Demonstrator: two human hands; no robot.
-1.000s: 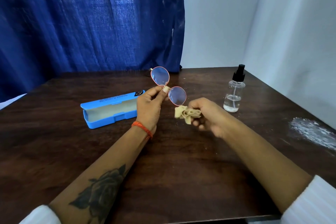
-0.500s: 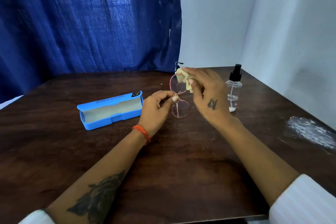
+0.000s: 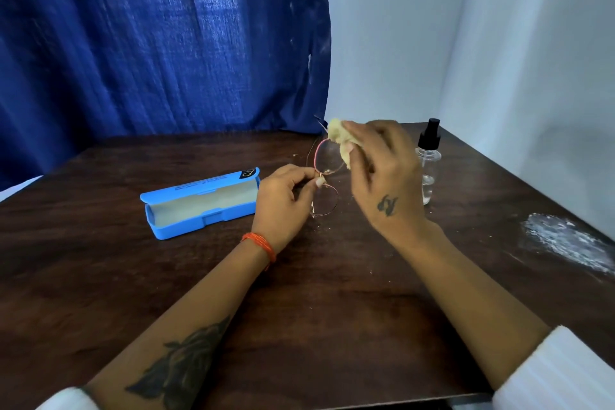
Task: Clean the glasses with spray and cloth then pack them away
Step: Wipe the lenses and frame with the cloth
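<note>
Pink-rimmed glasses (image 3: pixel 324 173) are held upright above the table, one lens over the other. My left hand (image 3: pixel 283 203) pinches them at the bridge between thumb and fingers. My right hand (image 3: pixel 382 176) grips a pale yellow cloth (image 3: pixel 339 136) and presses it on the upper lens, covering that lens's right edge. An open blue glasses case (image 3: pixel 199 203) lies on the table left of my left hand. A clear spray bottle (image 3: pixel 427 160) with a black pump stands upright just behind my right hand, partly hidden by it.
The dark wooden table (image 3: pixel 299 309) carries a white powdery smear (image 3: pixel 565 240) near its right edge. A blue curtain (image 3: pixel 159 36) hangs behind the table, and white walls close off the back right corner.
The glasses turned from slanting to upright, one lens above the other. My right hand rose from below them with the cloth and now presses it on the upper lens.
</note>
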